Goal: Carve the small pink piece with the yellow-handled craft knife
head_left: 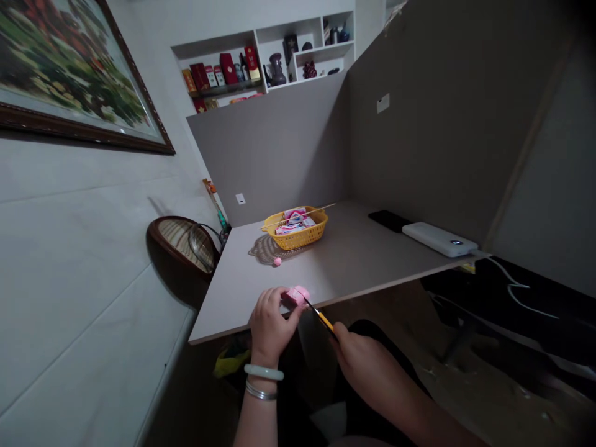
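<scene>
My left hand [270,318] holds a small pink lump [298,294] at the table's front edge, with the fingers wrapped round its left side and the thumb below. Its material is not clear. In my right hand [357,355] is a slim tool with a yellow handle [326,321]. The tool's thin dark end reaches the pink lump's right side; whether it is a blade or a plain shaft is hard to tell. Farther back on the table lies a small pink ball [277,262], apart from both hands.
A yellow basket [302,237] holding colourful packets stands behind the ball, a thin stick across its top. To the right on the table [344,267] lie a black phone-like slab [388,220] and a white power bank [437,239] with a cable. Grey panels border the table's back and right.
</scene>
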`<state>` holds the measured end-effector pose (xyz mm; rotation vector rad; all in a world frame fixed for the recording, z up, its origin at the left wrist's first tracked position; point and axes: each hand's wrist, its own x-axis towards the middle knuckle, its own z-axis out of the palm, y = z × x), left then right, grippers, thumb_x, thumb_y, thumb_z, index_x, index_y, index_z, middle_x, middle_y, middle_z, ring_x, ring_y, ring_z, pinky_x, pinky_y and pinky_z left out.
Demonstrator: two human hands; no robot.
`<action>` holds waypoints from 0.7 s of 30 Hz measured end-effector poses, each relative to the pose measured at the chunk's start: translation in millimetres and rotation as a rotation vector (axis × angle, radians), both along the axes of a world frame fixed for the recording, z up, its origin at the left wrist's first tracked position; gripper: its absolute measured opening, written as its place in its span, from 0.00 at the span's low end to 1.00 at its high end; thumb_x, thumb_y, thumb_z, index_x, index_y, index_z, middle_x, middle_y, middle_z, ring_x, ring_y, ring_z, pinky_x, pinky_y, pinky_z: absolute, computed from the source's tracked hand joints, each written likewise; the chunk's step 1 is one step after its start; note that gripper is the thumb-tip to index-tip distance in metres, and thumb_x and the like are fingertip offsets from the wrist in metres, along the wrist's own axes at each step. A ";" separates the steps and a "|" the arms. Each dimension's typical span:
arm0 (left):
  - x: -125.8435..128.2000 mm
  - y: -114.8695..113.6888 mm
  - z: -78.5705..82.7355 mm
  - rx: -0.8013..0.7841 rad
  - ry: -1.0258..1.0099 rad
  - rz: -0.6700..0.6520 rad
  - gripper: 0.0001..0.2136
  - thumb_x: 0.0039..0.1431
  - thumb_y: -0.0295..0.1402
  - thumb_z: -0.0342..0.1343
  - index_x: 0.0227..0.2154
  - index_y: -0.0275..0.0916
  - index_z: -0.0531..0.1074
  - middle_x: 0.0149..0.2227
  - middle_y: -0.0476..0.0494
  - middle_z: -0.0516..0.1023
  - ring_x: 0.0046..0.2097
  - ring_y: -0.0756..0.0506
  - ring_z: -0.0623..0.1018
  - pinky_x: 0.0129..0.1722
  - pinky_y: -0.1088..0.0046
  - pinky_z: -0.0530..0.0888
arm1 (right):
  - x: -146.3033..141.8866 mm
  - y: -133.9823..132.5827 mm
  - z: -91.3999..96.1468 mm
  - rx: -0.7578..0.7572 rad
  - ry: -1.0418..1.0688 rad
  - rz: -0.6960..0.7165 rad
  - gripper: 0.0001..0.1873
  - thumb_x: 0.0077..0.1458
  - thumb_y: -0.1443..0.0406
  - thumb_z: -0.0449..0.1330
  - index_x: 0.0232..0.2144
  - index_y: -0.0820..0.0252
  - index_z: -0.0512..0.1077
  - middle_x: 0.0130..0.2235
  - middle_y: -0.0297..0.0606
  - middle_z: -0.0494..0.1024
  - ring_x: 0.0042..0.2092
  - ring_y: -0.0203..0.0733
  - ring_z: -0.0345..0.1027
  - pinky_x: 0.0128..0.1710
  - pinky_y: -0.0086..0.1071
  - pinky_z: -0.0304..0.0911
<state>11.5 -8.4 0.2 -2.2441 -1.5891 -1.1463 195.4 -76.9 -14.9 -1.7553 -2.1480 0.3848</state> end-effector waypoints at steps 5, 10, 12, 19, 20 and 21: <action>-1.3 1.4 -1.7 -0.026 -0.029 -0.033 0.10 0.57 0.41 0.56 0.37 0.41 0.69 0.36 0.46 0.74 0.40 0.45 0.73 0.40 0.68 0.71 | -7.2 9.5 9.3 0.015 -0.034 0.031 0.12 0.65 0.67 0.44 0.33 0.60 0.65 0.30 0.42 0.79 0.31 0.43 0.75 0.23 0.31 0.42; -1.5 1.0 -3.4 -0.001 -0.055 -0.010 0.09 0.58 0.40 0.56 0.36 0.41 0.69 0.35 0.45 0.74 0.39 0.45 0.73 0.39 0.68 0.71 | -11.0 15.6 14.0 0.014 -0.053 0.061 0.11 0.65 0.67 0.44 0.35 0.60 0.65 0.32 0.43 0.79 0.32 0.43 0.75 0.24 0.30 0.45; -0.8 0.3 -3.7 0.006 -0.057 -0.003 0.08 0.58 0.40 0.56 0.35 0.41 0.69 0.35 0.45 0.74 0.39 0.45 0.73 0.38 0.69 0.70 | -7.3 12.1 11.8 -0.011 -0.025 0.060 0.11 0.64 0.67 0.44 0.35 0.60 0.65 0.32 0.42 0.79 0.34 0.43 0.75 0.25 0.30 0.46; -0.3 0.0 -3.6 0.021 -0.067 0.007 0.08 0.57 0.40 0.56 0.35 0.41 0.69 0.35 0.46 0.74 0.39 0.45 0.73 0.38 0.69 0.69 | -14.4 18.7 19.6 0.000 -0.072 0.053 0.11 0.63 0.68 0.44 0.36 0.61 0.65 0.33 0.43 0.79 0.34 0.42 0.75 0.26 0.29 0.47; -0.4 0.3 -3.7 0.020 -0.069 0.015 0.09 0.58 0.40 0.55 0.35 0.41 0.69 0.35 0.45 0.74 0.38 0.45 0.73 0.38 0.69 0.69 | -16.2 20.7 20.6 0.007 -0.081 0.056 0.10 0.64 0.68 0.44 0.36 0.61 0.65 0.33 0.44 0.79 0.34 0.42 0.75 0.26 0.29 0.47; -0.6 0.5 -3.7 0.019 -0.068 0.022 0.09 0.58 0.40 0.55 0.35 0.41 0.69 0.35 0.45 0.74 0.38 0.45 0.73 0.37 0.69 0.69 | -16.9 21.6 20.5 0.013 -0.082 0.061 0.10 0.64 0.68 0.44 0.36 0.61 0.65 0.34 0.43 0.79 0.34 0.42 0.75 0.26 0.29 0.47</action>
